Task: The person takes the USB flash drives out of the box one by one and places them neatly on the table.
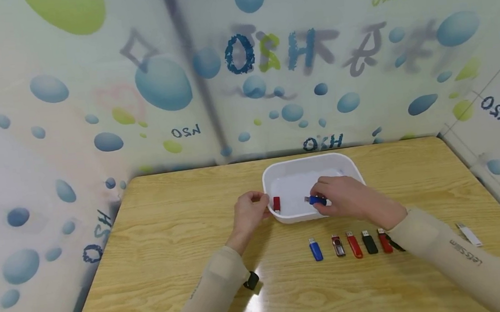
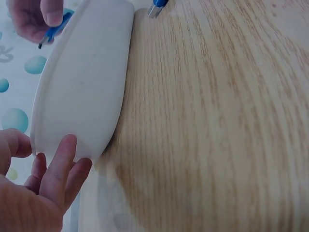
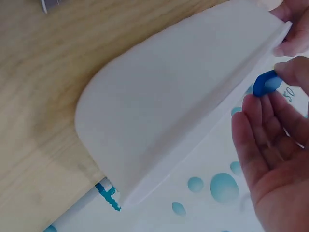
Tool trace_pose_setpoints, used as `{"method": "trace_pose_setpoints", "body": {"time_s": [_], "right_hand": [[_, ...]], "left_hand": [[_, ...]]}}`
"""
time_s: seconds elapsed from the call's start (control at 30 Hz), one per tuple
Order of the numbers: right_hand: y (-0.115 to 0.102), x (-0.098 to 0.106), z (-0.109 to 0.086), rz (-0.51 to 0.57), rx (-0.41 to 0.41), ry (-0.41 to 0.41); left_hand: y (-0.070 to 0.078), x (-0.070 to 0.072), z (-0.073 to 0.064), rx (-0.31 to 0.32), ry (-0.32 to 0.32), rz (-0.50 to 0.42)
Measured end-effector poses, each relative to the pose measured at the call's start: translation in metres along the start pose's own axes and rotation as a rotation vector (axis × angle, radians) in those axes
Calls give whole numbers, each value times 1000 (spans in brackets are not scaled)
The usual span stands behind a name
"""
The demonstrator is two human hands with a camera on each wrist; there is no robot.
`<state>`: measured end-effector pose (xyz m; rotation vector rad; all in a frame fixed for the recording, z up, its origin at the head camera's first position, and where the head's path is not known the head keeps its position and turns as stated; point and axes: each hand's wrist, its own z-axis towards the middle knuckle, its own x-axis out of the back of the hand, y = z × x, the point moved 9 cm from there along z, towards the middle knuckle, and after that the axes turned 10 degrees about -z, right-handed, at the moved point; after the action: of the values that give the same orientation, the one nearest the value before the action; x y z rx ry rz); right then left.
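My right hand (image 1: 337, 196) pinches a blue USB stick (image 1: 316, 200) between thumb and fingers, over the white plastic tray (image 1: 294, 218). The stick's metal plug points left in the head view. In the right wrist view the rounded end of the blue stick (image 3: 266, 84) shows at the fingertips. At the tray's left end, my left hand (image 1: 250, 211) holds the rim, its thumb at the edge and its fingers against the outer wall (image 2: 82, 87). Inside the tray, near that end, lies a red USB stick (image 1: 276, 203).
A row of USB sticks lies in front of the tray: a blue one (image 1: 315, 249), a red and silver one (image 1: 338, 246), a red one (image 1: 354, 245), a black one (image 1: 369, 242) and others partly under the right sleeve. A white stick (image 1: 469, 234) lies farther right.
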<state>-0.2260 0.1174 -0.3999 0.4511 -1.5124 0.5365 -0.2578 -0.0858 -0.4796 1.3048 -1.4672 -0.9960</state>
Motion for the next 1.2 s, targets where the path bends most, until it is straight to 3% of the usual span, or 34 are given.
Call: {"method": "trace_pose_setpoints", "body": {"time_s": [0.2, 0.47, 0.67, 0.87, 1.2], "right_hand": [[9, 9, -25, 10, -99, 105], [16, 6, -63, 85, -252, 118], [18, 2, -86, 107, -314, 157], [32, -8, -113, 167, -436, 111], [54, -21, -160, 154, -601, 68]], "left_hand": [[-1, 0, 0, 12, 5, 3], [-1, -1, 2, 9, 1, -4], [-2, 0, 2, 24, -1, -3], [-2, 1, 1, 25, 1, -4], [-1, 0, 0, 23, 4, 7]]}}
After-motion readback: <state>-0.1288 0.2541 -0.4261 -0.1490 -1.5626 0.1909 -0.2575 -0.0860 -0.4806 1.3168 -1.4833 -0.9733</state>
